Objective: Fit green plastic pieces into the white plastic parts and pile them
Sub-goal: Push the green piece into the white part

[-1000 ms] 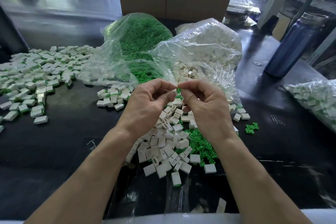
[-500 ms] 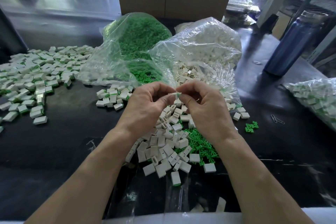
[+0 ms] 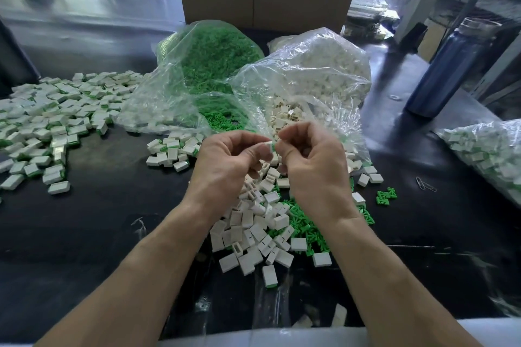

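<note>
Change: hands are sitting a bit further apart than a second ago, when the fingertips were pressed together over the piece; a white edge with green is now showing between them.
Meaning: reads as the green insert having just been seated, so this unit is probably close to done; judgement only, the joint is mostly hidden by fingers.
Left hand [image 3: 225, 160]: pinching the white part [image 3: 267, 146] between thumb and fingers, held above the table.
Right hand [image 3: 313, 160]: fingers curled, tips touching the green end of the same part; cannot tell if it is gripping a green piece or only pushing.
Part location: in the air between both hands, just in front of the open bag of white parts [image 3: 315, 73].
Loose supply: empty white shells [image 3: 253, 222] are lying under the hands, with loose green pieces [image 3: 298, 222] just beside and partly beneath them.
Green bag [image 3: 208, 56]: sitting behind left of the white bag, touching it.
Finished pile [image 3: 50, 118]: assembled white-green units are spreading over the far left of the black table [image 3: 98, 220]; a smaller cluster [image 3: 172, 149] is lying near the left hand.
Next: likely dropping this one on a pile, then picking up another shell and insert.
Risk: insert going in skewed, tiny parts slipping.
</note>
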`<state>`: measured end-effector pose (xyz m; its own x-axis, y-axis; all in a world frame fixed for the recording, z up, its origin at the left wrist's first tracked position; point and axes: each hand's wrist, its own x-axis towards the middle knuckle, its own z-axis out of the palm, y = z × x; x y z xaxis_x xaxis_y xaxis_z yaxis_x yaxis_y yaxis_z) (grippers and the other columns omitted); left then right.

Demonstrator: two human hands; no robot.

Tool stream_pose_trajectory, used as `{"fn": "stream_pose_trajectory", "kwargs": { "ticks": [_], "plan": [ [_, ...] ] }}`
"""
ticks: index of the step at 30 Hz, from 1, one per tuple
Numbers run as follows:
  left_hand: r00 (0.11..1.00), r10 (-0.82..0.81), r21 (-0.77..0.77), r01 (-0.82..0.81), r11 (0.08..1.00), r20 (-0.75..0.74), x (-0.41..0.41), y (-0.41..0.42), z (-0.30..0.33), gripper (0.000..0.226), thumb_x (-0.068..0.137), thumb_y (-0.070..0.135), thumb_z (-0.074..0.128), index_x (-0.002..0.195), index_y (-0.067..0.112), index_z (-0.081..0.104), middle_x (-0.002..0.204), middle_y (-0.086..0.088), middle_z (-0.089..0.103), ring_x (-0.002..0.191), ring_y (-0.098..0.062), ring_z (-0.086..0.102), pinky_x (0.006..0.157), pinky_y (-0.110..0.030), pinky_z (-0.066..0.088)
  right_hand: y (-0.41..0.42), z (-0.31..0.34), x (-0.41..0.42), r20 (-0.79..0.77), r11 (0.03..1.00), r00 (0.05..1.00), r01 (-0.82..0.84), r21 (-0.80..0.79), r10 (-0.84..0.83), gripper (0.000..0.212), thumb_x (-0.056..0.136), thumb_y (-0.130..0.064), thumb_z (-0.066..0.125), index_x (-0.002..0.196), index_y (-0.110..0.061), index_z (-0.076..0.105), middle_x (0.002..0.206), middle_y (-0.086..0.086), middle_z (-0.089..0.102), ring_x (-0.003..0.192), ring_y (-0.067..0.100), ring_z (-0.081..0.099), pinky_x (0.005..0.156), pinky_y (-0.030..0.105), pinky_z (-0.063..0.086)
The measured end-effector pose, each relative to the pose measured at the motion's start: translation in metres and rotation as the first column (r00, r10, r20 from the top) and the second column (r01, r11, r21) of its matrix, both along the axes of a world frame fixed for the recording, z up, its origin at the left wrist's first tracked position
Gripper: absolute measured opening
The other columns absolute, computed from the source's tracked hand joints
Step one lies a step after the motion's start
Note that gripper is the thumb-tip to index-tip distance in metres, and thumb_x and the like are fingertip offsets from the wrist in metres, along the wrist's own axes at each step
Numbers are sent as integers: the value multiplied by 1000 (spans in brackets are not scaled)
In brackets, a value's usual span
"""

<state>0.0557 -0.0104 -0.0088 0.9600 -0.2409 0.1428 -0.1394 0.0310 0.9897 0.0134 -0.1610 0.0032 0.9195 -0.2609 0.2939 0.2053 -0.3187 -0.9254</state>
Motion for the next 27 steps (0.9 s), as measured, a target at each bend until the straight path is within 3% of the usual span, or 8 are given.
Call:
{"fn": "stream_pose_trajectory", "kwargs": {
  "ticks": [4,7,10,15,19,22,27],
  "plan": [
    [994,-25,-150,9,989,-109,-1,-2,-2,22,80,22,78,97,8,78,85,-13,78,70,-19,66,65,-29,59,5,0,-2,15,999,1000,18,45,-19,13,99,-4,70,103,-16,67,96,1,71,87,13,71,78,29,62],
    [996,-34,-82,28,996,-78,0,0,-2,8,89,9,76,96,7,79,82,-11,78,67,-15,66,64,-27,60,4,-2,-3,20,999,1000,-11,-36,12,15,98,-3,71,101,-18,67,92,-4,70,84,7,70,74,21,59],
    [998,-41,-31,39,999,-45,0,2,-1,8,92,5,74,93,10,80,81,-10,78,66,-15,65,62,-27,60,-8,-3,0,-26,993,995,-94,-67,92,15,98,-4,71,101,-18,68,91,-2,71,81,10,71,72,24,60],
    [997,-72,-63,70,996,-41,0,-3,1,6,95,13,72,99,13,76,83,-1,77,70,-10,64,64,-23,56,-11,-2,5,-35,912,989,-120,392,146,13,98,-19,72,105,-8,71,80,5,72,66,17,66,61,30,60],
    [999,-51,-122,49,991,-17,-2,-10,0,13,88,27,75,97,17,75,85,8,75,81,-4,68,76,-17,53,-3,-5,6,-146,920,980,-72,384,137,53,108,-48,50,102,1,69,71,7,66,53,19,56,42,29,45],
    [999,-40,-165,39,986,-5,-2,-11,1,16,88,27,76,100,16,74,91,1,76,89,-12,73,80,-24,56,2,-4,4,-195,917,964,-93,387,180,67,110,-57,38,94,-2,72,74,8,68,53,17,55,39,27,39],
    [992,-124,-191,124,974,12,-7,-14,2,13,98,13,69,107,3,69,83,-18,70,66,-32,66,62,-40,60,7,-2,1,-214,921,952,-129,368,218,70,109,-64,36,71,-14,68,64,5,63,49,14,53,40,24,40]
  ]
}}
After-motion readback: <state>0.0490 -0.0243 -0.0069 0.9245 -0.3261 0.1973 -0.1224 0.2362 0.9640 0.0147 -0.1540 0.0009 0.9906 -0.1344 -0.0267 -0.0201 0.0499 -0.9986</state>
